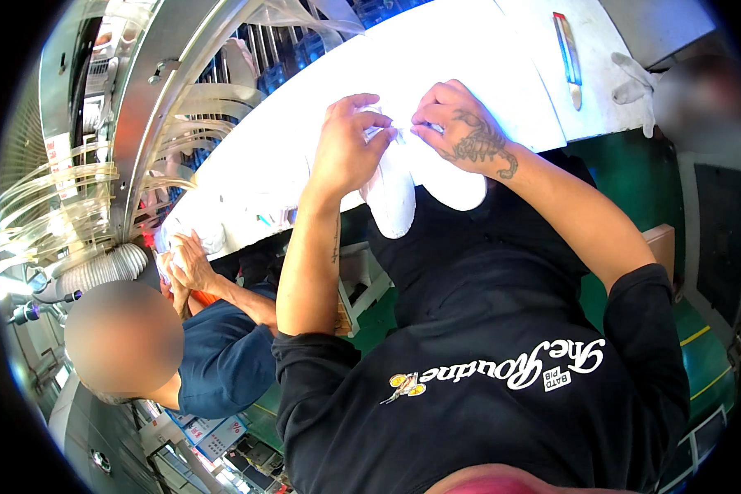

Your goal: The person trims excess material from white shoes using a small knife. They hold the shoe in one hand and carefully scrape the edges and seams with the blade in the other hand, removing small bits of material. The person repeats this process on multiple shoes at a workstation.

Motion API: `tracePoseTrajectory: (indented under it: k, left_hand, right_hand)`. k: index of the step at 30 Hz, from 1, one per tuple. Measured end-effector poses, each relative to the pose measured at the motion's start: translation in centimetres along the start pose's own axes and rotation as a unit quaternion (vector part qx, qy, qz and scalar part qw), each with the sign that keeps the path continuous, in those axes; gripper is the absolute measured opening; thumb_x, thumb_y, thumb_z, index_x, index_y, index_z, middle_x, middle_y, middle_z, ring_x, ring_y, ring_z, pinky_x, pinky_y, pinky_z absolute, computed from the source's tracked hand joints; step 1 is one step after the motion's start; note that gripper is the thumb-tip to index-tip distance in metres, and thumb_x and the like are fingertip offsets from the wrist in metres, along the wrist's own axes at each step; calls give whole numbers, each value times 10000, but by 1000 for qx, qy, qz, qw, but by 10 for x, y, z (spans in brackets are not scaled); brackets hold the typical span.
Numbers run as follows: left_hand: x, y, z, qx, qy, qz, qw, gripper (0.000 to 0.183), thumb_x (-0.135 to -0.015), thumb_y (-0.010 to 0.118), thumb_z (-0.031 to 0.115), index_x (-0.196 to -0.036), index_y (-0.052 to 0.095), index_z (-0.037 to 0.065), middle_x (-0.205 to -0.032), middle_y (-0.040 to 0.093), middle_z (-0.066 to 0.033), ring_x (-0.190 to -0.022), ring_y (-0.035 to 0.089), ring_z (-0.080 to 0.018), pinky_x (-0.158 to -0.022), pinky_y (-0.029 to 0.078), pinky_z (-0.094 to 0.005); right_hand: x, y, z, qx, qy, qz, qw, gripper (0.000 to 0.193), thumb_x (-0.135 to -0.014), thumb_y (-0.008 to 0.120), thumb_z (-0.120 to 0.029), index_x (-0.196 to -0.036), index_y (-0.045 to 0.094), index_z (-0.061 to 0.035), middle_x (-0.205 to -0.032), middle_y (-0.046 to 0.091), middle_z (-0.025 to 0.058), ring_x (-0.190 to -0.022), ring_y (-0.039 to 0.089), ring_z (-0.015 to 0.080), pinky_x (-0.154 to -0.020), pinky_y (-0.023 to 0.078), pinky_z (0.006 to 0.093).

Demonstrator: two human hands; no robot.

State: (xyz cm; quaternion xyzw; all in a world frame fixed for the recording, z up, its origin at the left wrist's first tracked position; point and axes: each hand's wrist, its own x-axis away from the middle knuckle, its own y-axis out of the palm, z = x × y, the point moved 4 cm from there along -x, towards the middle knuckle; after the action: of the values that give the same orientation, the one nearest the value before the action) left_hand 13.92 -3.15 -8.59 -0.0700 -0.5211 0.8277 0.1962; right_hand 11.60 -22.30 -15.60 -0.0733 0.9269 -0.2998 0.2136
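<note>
Two white, soft-looking pieces with rounded ends, sock-like in shape, lie at the table's near edge. The left piece (389,200) hangs over that edge, and the right piece (461,188) rests beside it. My left hand (350,146) is closed in a pinch at the upper end of the left piece. Close by on the right, my right hand (453,122) is also closed, thumb against fingers, over the upper end of the right piece. Glare washes out the white material between my fingertips, so what exactly they grip is hard to make out.
A slim metal tool with a red end (567,62) and a white glove (632,80) lie on the white table (436,41) at the right. Left, a co-worker's hands (191,262) handle something white. Machinery with clear tubes (198,103) stands behind.
</note>
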Motion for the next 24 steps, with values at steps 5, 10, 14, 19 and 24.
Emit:
tracePoseTrajectory:
  k: [5, 10, 14, 19, 24]
  left_hand:
    - [0, 4, -2, -27, 17, -1, 999, 212, -944, 819, 217, -1105, 847, 83, -1440, 625, -144, -1368, 552, -363, -1088, 524, -483]
    - [-6, 9, -4, -23, -5, -21, 1000, 214, -907, 836, 250, -1091, 865, 143, -1436, 630, -153, -1410, 497, -385, -1201, 359, -541]
    - [-6, 6, 7, -41, 13, -18, 999, 207, -924, 808, 249, -1099, 865, 154, -1445, 620, -167, -1425, 480, -386, -1203, 341, -552]
    - [-5, 8, 5, -41, 27, -12, 999, 194, -938, 775, 243, -1085, 866, 155, -1455, 606, -176, -1443, 456, -388, -1204, 324, -560]
    - [-4, 8, 0, -32, 26, -13, 999, 184, -910, 803, 238, -1059, 868, 151, -1427, 617, -173, -1425, 470, -383, -1194, 333, -559]
  right_hand:
    - [4, -2, -2, 19, -70, 13, 997, 134, -957, 809, -183, -1038, 808, -76, -1115, 697, 74, -1140, 603, 258, -1009, 527, 396]
    - [2, 0, 0, 1, 18, -23, 1000, 133, -964, 799, -182, -1051, 807, -81, -1146, 704, 76, -1165, 603, 255, -1028, 524, 399]
    - [3, -1, 1, 2, 10, -18, 1000, 136, -971, 793, -190, -1052, 805, -81, -1154, 707, 77, -1171, 604, 251, -1032, 523, 404]
    - [4, -3, 2, 9, 8, -25, 1000, 146, -985, 775, -191, -1064, 791, -69, -1169, 700, 79, -1185, 601, 252, -1037, 521, 407]
    - [4, -2, 5, 3, -5, -23, 1000, 135, -999, 750, -180, -1068, 768, -65, -1182, 689, 82, -1190, 594, 257, -1055, 509, 413]
